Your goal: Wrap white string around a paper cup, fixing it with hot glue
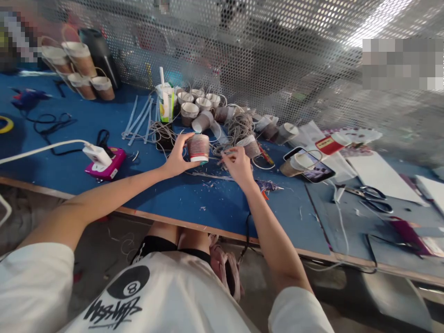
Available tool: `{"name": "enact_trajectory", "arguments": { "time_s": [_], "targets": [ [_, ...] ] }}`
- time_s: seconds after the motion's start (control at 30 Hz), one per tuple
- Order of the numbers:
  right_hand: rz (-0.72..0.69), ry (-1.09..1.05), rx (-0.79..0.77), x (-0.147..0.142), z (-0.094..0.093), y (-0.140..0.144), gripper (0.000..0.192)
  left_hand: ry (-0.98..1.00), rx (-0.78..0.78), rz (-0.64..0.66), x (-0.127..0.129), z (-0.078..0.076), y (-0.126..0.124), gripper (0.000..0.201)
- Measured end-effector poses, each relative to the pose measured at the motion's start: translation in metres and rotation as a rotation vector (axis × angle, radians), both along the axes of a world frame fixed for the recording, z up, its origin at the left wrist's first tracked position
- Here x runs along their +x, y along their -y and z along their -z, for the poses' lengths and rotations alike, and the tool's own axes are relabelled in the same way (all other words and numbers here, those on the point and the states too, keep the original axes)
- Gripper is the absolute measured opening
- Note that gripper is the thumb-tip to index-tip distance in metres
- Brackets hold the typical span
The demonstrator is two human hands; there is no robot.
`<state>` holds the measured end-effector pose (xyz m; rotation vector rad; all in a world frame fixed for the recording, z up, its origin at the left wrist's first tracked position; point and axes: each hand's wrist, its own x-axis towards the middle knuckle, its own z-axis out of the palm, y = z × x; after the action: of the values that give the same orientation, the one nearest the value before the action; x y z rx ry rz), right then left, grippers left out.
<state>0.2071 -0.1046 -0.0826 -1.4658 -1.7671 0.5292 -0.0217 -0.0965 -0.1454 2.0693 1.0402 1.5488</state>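
A paper cup (198,148) wound with grey-brown cord is gripped in my left hand (177,156), thumb at its lower edge and fingers at the upper edge. A red and white band shows below the winding. Just to the right of the cup, my right hand (237,163) has its fingers pinched together; whatever is between the fingertips is too small to make out. Behind that hand lies a tangled heap of cord (240,126). Another wrapped cup (249,147) rests on its side close behind the right fingers. A glue gun (268,186) lies beside my right wrist.
Several wrapped cups (190,111) stand at the back by a drink carton (165,102) and clear glue sticks (140,121). A purple power block (107,164) with a white plug is at left. Rightward are a phone (314,167), scissors (369,196) and a perforated metal screen (243,60) behind.
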Motion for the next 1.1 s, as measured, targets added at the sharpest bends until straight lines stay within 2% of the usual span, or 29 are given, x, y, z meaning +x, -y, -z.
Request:
{"name": "enact_trajectory", "arguments": {
  "time_s": [0.07, 0.13, 0.17, 0.23, 0.33, 0.43, 0.57, 0.73, 0.9, 1.1],
  "targets": [
    [0.129, 0.153, 0.159, 0.001, 0.002, 0.005, 0.019, 0.009, -0.004, -0.004, 0.0, 0.0, 0.0, 0.086],
    [0.171, 0.186, 0.312, 0.0, -0.001, 0.014, 0.025, 0.021, -0.009, -0.006, 0.0, 0.001, -0.002, 0.087],
    [0.125, 0.153, 0.361, 0.0, -0.004, 0.018, 0.028, 0.025, -0.015, -0.006, -0.001, 0.002, -0.002, 0.086],
    [-0.062, 0.045, 0.407, -0.004, -0.009, 0.027, 0.03, 0.03, -0.032, -0.001, -0.001, 0.002, -0.003, 0.087],
    [-0.375, -0.052, 0.375, -0.012, -0.012, 0.037, 0.036, 0.036, -0.053, 0.003, -0.001, 0.002, -0.003, 0.09],
    [-0.496, 0.009, 0.278, -0.019, -0.008, 0.041, 0.045, 0.046, -0.048, 0.003, -0.001, 0.001, -0.002, 0.089],
    [-0.469, 0.035, 0.206, -0.022, -0.004, 0.039, 0.049, 0.042, 0.001, 0.009, -0.001, 0.001, -0.003, 0.087],
    [-0.426, -0.113, 0.17, -0.022, -0.003, 0.037, 0.043, 0.054, 0.026, 0.007, 0.0, 0.002, -0.004, 0.086],
    [-0.307, -0.212, 0.197, -0.022, -0.002, 0.035, 0.045, 0.054, -0.002, -0.005, -0.001, 0.003, -0.004, 0.089],
    [-0.316, -0.248, 0.144, -0.02, 0.004, 0.029, 0.049, 0.093, 0.0, 0.011, -0.001, 0.003, -0.005, 0.089]
  ]
}}
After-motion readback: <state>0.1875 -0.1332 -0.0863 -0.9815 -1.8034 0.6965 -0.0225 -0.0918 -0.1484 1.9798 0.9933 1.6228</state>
